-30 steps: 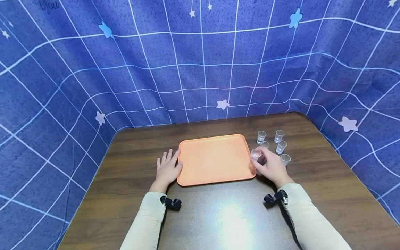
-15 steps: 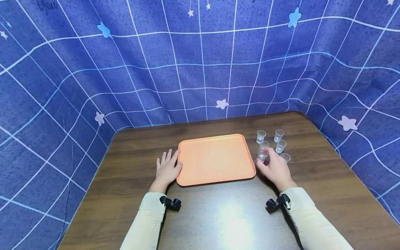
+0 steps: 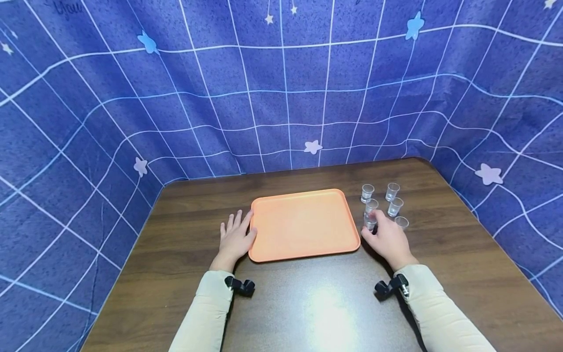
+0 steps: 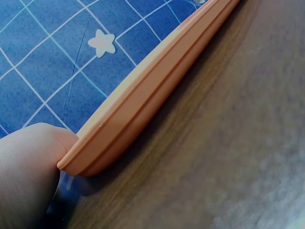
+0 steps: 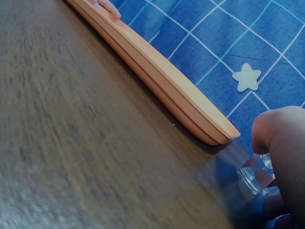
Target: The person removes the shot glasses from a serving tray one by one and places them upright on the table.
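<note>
My left hand (image 3: pixel 235 242) lies with spread fingers at the left edge of the orange tray (image 3: pixel 303 225), its thumb touching the rim. In the left wrist view the thumb (image 4: pixel 35 152) meets the tray's corner (image 4: pixel 100 148). Right of the tray, my right hand (image 3: pixel 389 242) holds a small clear shot glass (image 3: pixel 370 223) between thumb and fingers, low at the table. The right wrist view shows that glass partly hidden behind the hand (image 5: pixel 286 148). Another shot glass (image 3: pixel 371 205) stands just behind it.
More clear shot glasses stand nearby: one glass (image 3: pixel 367 193) at the back left, one glass (image 3: pixel 392 191) at the back right, one glass (image 3: pixel 395 207) in front of that, and one (image 3: pixel 401 222) partly behind my hand. A blue curtain (image 3: pixel 281 107) surrounds the brown table (image 3: pixel 184 215).
My right hand has carried the shot glass from the tray's right edge rightward and down to the table, in line with the glasses behind. The left hand and tray have stayed put.
</note>
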The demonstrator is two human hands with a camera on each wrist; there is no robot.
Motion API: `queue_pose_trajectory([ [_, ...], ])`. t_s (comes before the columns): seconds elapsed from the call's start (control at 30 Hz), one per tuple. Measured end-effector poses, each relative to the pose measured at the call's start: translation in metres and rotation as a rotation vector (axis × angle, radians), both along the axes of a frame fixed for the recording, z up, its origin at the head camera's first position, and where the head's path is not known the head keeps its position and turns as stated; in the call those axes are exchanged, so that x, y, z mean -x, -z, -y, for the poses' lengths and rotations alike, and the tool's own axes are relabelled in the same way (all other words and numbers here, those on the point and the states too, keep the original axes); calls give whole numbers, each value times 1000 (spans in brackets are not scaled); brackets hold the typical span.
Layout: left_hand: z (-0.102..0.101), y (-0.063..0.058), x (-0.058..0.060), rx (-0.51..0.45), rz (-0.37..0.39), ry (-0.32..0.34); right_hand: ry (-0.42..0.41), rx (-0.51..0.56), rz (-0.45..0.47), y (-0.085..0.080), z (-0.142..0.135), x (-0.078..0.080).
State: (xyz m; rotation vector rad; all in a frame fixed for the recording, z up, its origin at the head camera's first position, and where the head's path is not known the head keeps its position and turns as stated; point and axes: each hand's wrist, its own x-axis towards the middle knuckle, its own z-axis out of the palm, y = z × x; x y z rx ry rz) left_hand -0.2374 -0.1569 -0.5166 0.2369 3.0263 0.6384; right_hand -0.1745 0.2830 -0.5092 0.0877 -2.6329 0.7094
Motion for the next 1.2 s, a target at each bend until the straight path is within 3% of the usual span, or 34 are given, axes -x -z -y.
queue_pose_trajectory([
  [0.5, -1, -1, 2, 9, -7, -6, -5, 27, 32, -1, 0, 5],
  [0.77, 1, 2, 2, -2, -16, 1, 3, 3, -61, -4, 6, 8],
  [1.03, 12, 3, -5, -48, -20, 32, -11, -59, -184, -20, 12, 5],
  [1.2, 22, -8, -8, -96, -4, 40, -40, -62, -196, -39, 10, 8],
])
